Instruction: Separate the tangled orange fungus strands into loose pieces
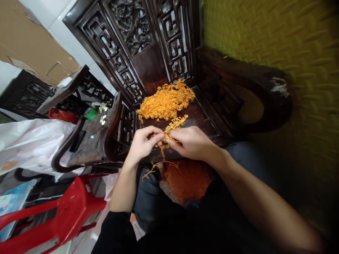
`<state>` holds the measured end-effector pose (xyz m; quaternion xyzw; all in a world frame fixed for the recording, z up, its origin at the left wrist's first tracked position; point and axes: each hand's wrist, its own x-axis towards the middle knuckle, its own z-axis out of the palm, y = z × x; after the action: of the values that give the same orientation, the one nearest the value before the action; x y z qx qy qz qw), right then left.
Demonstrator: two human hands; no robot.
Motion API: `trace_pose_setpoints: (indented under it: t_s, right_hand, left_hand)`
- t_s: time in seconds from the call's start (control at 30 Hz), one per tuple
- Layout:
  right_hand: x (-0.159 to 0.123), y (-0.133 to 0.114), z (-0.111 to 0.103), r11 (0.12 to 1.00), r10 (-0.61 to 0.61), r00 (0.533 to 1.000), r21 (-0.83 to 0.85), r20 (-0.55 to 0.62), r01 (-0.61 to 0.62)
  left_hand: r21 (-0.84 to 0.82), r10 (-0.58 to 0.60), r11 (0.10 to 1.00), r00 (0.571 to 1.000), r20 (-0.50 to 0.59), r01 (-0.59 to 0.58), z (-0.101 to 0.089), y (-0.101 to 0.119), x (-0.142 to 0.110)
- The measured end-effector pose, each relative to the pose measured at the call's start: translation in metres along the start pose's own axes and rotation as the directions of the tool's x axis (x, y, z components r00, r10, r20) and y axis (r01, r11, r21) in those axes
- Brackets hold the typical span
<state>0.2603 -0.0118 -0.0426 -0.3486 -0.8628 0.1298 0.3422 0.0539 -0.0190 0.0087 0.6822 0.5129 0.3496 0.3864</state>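
Between left hand [144, 142] and right hand [191, 141], an orange sprig [175, 123] is part-hidden.

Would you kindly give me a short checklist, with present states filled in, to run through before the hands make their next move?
1. Left hand on the orange sprig: ok, pinching it with thumb and fingers.
2. Right hand on the same sprig: ok, closed on it close beside the left.
3. Right fingertips fully visible: not ok, partly hidden behind the hand.
4. Orange pile on the chair seat: ok, lying beyond the hands.
5. Trailing strands clear of the legs: cannot tell, they hang below the hands, in front of a leg in this view.
6. Support under the lower orange heap: cannot tell, too dark and blurred.
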Motion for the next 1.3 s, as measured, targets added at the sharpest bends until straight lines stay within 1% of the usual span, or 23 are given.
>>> trace_pose_setpoints:
  t_s: [0.07,0.13,0.17,0.23,0.3,0.37,0.4,0.43,0.47,0.5,0.57,0.6,0.63,0.7,0.77,0.8,0.9,0.93,1.0,1.07,1.2,1.23,1.3]
  right_hand:
    - [0.003,-0.003,-0.002,0.999,0.035,0.999,0.008,-0.038,-0.034]
    - [0.008,-0.009,-0.001,0.996,0.091,0.992,0.021,-0.090,-0.090]
    - [0.011,-0.011,0.000,0.993,0.121,0.986,0.029,-0.113,-0.119]
    - [0.016,-0.015,0.004,0.985,0.173,0.974,0.051,-0.146,-0.167]
    - [0.018,-0.014,0.006,0.980,0.190,0.966,0.093,-0.175,-0.176]
    - [0.015,-0.010,0.003,0.970,0.219,0.947,0.154,-0.234,-0.186]
    - [0.013,-0.006,0.001,0.958,0.259,0.927,0.198,-0.270,-0.209]
    - [0.011,-0.002,-0.002,0.935,0.316,0.902,0.259,-0.293,-0.243]
    - [0.009,0.002,-0.004,0.898,0.385,0.876,0.337,-0.291,-0.283]
    - [0.008,0.006,-0.006,0.844,0.454,0.853,0.429,-0.255,-0.321]
    - [0.008,0.011,-0.007,0.701,0.547,0.829,0.604,-0.114,-0.379]
    - [0.009,0.012,-0.006,0.625,0.562,0.827,0.673,-0.037,-0.395]
    - [0.011,0.013,-0.005,0.552,0.561,0.828,0.733,0.026,-0.397]
    - [0.015,0.012,0.001,0.422,0.536,0.839,0.831,0.093,-0.362]
    - [0.018,0.011,0.006,0.313,0.521,0.847,0.901,0.101,-0.300]
    - [0.019,0.010,0.009,0.273,0.532,0.842,0.923,0.091,-0.273]
    - [0.021,0.009,0.015,0.221,0.598,0.799,0.947,0.056,-0.232]
    - [0.022,0.008,0.016,0.202,0.606,0.793,0.954,0.057,-0.223]
    - [0.023,0.007,0.017,0.136,0.592,0.801,0.969,0.087,-0.206]
    - [0.025,0.004,0.019,0.036,0.585,0.801,0.982,0.129,-0.185]
    - [0.031,-0.005,0.027,-0.171,0.629,0.735,0.967,0.256,-0.190]
    - [0.033,-0.008,0.030,-0.202,0.638,0.720,0.962,0.273,-0.186]
    - [0.037,-0.012,0.039,-0.224,0.680,0.685,0.964,0.262,-0.146]
  left_hand:
    - [-0.146,-0.029,0.989,0.986,-0.164,0.005,0.004,-0.002,0.003]
    - [-0.272,-0.045,0.962,0.954,-0.297,-0.039,0.010,-0.004,0.007]
    - [-0.326,-0.053,0.943,0.939,-0.338,-0.064,0.013,-0.005,0.009]
    - [-0.414,-0.086,0.906,0.923,-0.376,-0.084,0.015,-0.007,0.016]
    - [-0.467,-0.118,0.878,0.899,-0.421,-0.103,0.008,-0.009,0.025]
    - [-0.497,-0.132,0.848,0.835,-0.534,-0.184,-0.009,-0.011,0.034]
    - [-0.502,-0.132,0.826,0.778,-0.614,-0.256,-0.019,-0.012,0.038]
    - [-0.519,-0.139,0.797,0.743,-0.655,-0.309,-0.027,-0.014,0.041]
    - [-0.528,-0.142,0.784,0.733,-0.665,-0.327,-0.033,-0.015,0.043]
    - [-0.548,-0.156,0.781,0.758,-0.634,-0.298,-0.035,-0.015,0.043]
    - [-0.598,-0.180,0.780,0.847,-0.499,-0.186,-0.027,-0.016,0.042]
    - [-0.612,-0.184,0.780,0.887,-0.423,-0.130,-0.020,-0.015,0.041]
    - [-0.617,-0.180,0.782,0.916,-0.358,-0.087,-0.012,-0.014,0.039]
    - [-0.607,-0.162,0.793,0.946,-0.280,-0.044,0.001,-0.011,0.035]
    - [-0.594,-0.152,0.804,0.959,-0.237,-0.020,0.008,-0.008,0.033]
    - [-0.588,-0.148,0.809,0.965,-0.216,-0.007,0.009,-0.006,0.032]
    - [-0.562,-0.127,0.827,0.978,-0.166,0.012,0.010,-0.005,0.030]
    - [-0.553,-0.123,0.833,0.980,-0.155,0.018,0.011,-0.006,0.029]
    - [-0.544,-0.125,0.838,0.985,-0.122,0.038,0.014,-0.006,0.026]
    - [-0.544,-0.130,0.837,0.988,-0.088,0.061,0.019,-0.007,0.024]
    - [-0.503,-0.129,0.861,0.990,-0.061,0.081,0.032,-0.010,0.022]
    - [-0.476,-0.127,0.876,0.990,-0.069,0.079,0.035,-0.011,0.022]
    - [-0.410,-0.123,0.909,0.988,-0.097,0.073,0.042,-0.014,0.024]
